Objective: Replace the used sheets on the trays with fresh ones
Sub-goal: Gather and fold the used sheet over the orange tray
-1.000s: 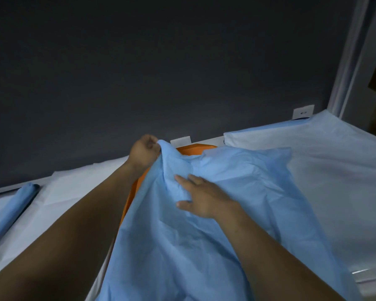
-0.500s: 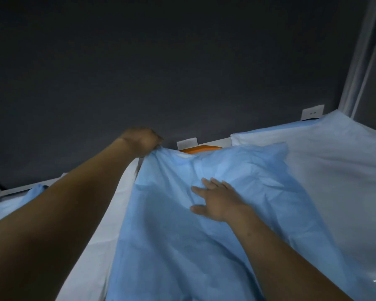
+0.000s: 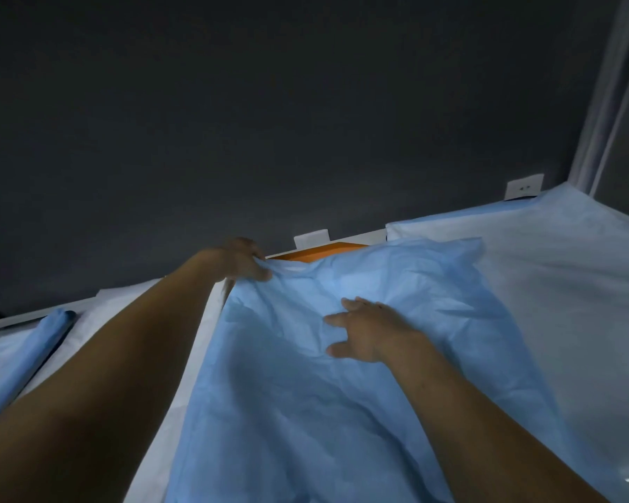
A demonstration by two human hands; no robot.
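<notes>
1. L hand [image 3: 246,261]: arm stretched far fwd. Fingers [image 3: 260,273] curled tight round far-left corner of blue sheet [image 3: 305,393], fabric bunched in the grip. Thumb not clear enough to tell.
2. R hand [image 3: 373,334]: palm down on the blue sheet. Fingers [image 3: 356,306] spread wide & nearly straight, pressing flat on the fabric, gripping nothing.
3. Blue sheet: long axis running from bottom of view away toward dark wall [image 3: 269,103], far end pointing at the wall, near end cut off by bottom of frame. Wrinkled, esp. round R hand & along far edge.
4. Sheet vs fingers: far-left corner inside L grip, upper-middle part under R palm, rest trailing back btwn the two forearms & under R forearm. L hand farther off & left of R hand, the two well apart.
5. Orange tray [image 3: 316,253]: only a thin strip showing past sheet's far edge, just right of L hand. Rest hidden under the blue sheet.
6. Sides: white sheet [image 3: 560,285] spread on the right, its left part overlapped by the blue sheet. Second white sheet [image 3: 99,321] on the left, partly behind L forearm. Rolled blue bundle [image 3: 51,328] at far left, beside it.
7. Behind: pale rear edge of bench [image 3: 364,235] along foot of wall, w/ small white plate [image 3: 311,238] just above tray strip & wall socket [image 3: 524,188] farther right.
</notes>
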